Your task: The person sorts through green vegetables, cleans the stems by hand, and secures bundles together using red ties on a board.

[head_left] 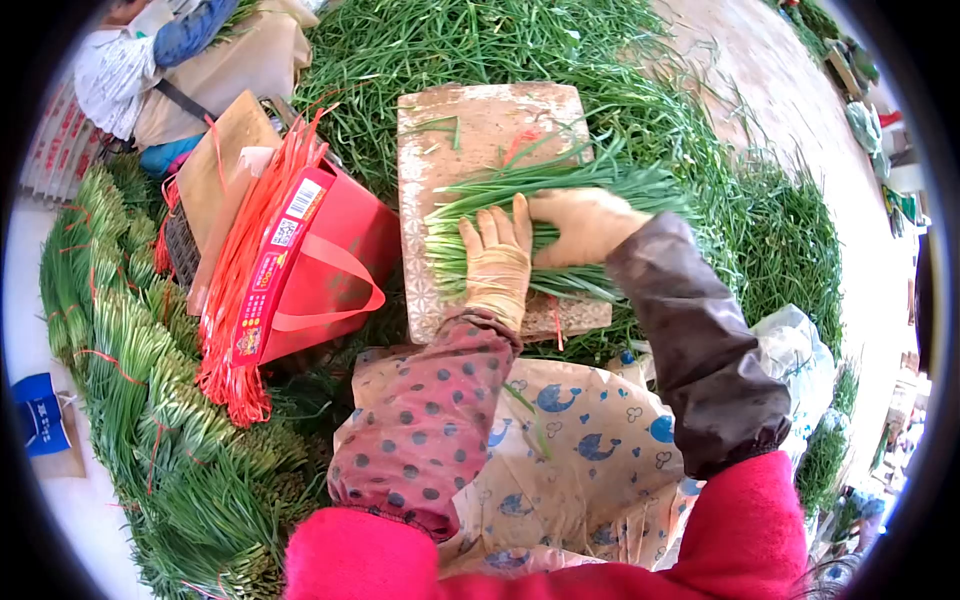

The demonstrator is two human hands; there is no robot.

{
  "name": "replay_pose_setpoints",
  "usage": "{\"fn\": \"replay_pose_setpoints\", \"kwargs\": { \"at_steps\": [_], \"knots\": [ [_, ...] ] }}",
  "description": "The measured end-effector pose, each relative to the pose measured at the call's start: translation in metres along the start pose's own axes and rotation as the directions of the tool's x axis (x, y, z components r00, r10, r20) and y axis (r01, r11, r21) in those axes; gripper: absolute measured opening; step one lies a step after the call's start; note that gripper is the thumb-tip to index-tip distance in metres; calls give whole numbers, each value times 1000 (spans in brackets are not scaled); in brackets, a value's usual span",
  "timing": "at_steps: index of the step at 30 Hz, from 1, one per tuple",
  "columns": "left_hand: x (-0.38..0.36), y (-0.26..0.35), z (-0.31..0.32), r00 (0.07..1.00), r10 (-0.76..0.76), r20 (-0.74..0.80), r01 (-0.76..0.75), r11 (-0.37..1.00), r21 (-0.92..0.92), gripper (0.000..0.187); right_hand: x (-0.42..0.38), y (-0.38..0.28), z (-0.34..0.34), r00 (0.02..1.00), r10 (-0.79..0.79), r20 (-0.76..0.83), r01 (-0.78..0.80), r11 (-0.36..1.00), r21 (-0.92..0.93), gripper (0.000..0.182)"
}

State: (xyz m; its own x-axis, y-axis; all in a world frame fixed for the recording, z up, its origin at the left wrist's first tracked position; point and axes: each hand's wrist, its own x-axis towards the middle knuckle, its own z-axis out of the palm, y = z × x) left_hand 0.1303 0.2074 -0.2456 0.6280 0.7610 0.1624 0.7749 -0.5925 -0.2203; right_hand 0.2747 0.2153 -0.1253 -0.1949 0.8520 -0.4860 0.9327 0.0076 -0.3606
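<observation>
A loose bundle of garlic chives (630,185), pale stem ends to the left, lies across a worn board (430,190). My left hand (498,262), in a pale glove, rests flat on the stems with its fingers spread. Just right of it, my gloved right hand (585,228) curves over the bundle, thumb on the near side and fingers on the far side; it is slightly blurred. The fingertips of the two hands are close together. A red tie (556,320) hangs at the board's near edge.
Left of the board stands a red bag (335,260) with red tie strips (240,290) along it. Tied chive bundles (190,430) are stacked at the left. Loose chives (450,45) heap behind and right. Another person's sleeve (190,32) shows at upper left. A patterned apron (580,470) covers my lap.
</observation>
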Motion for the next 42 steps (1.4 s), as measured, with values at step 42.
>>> {"fn": "replay_pose_setpoints", "kwargs": {
  "at_steps": [42],
  "knots": [
    [6, 10, -16, 955, -14, 295, -41, 983, 178, 82, 146, 38, 61, 618, 615, -489, -228, 736, 637, 24]
  ]
}}
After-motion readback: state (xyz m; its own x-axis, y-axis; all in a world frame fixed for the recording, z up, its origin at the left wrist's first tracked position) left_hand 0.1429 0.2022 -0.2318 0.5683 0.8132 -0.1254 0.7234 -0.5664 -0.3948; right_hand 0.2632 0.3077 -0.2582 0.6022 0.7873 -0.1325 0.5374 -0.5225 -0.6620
